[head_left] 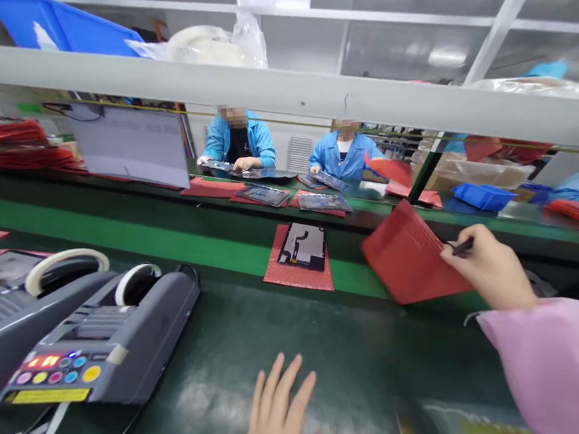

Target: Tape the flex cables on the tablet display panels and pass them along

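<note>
My right hand (pixel 491 271), in a pink sleeve, grips the edge of a red bubble-wrap sheet (pixel 409 256) tilted above the green conveyor belt (pixel 145 238); a small dark tool sticks out between its fingers. My left hand (pixel 280 415) lies flat with fingers spread on the dark work mat (pixel 300 350), holding nothing. On the belt just left of the held sheet rests another red sheet (pixel 298 270) carrying a dark flat electronic part (pixel 304 244).
Two grey tape dispensers (pixel 103 332) with coloured buttons stand at the left. Across the belt two people in blue coats (pixel 238 144) handle screens on red sheets (pixel 262 194). A grey beam (pixel 279 91) crosses overhead. Blue bins and red stacks sit at the far sides.
</note>
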`<action>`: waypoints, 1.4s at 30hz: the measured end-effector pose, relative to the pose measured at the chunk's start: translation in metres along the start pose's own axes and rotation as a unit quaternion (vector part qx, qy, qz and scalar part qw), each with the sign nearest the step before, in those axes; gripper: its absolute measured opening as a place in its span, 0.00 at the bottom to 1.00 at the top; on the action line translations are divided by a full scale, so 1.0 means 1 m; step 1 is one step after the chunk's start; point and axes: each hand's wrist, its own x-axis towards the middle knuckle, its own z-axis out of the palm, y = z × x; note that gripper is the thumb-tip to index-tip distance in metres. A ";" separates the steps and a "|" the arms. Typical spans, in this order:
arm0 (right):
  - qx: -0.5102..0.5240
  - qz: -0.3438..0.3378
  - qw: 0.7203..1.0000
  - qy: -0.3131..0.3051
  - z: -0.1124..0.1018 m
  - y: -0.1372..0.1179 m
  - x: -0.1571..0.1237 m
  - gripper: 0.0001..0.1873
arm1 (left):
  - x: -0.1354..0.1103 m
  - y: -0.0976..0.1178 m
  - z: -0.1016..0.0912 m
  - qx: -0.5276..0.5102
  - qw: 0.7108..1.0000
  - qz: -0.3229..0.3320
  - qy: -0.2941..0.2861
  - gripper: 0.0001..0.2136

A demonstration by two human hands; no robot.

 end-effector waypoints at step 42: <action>0.392 0.180 0.887 -0.164 0.059 -0.033 -0.305 0.26 | -0.002 0.031 -0.010 -0.771 0.366 -0.518 0.067 0.20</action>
